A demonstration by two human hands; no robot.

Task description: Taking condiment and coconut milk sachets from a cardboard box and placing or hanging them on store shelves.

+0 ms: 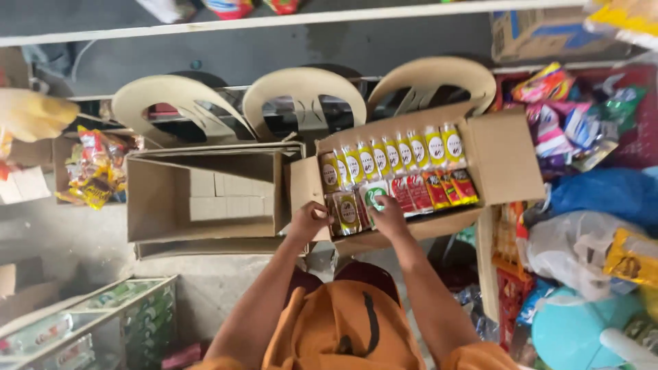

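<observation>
Working from my feed and taking the open carton of packets [500, 161] as my landmark: far to its left I see a heap of yellow and red snack bags [96, 171], and just beside its left flap an empty cardboard box [164, 199] lying open. Behind both, three cream plastic chairs [305, 96] stand in a row. My left hand [310, 220] sits at the carton's near left corner, fingers curled in over the edge of the flap; whether it truly pinches the cardboard I cannot tell. My right hand [388, 214] is inside the carton at its near edge, fingertips pressed together on a white and green packet [373, 195] that lies in the front row, left of the red packets [439, 188]. Yellow-labelled packets [391, 159] fill the carton's back row. Right of the carton lie mixed bright wrappers [569, 116] and a blue plastic bag [610, 195].
</observation>
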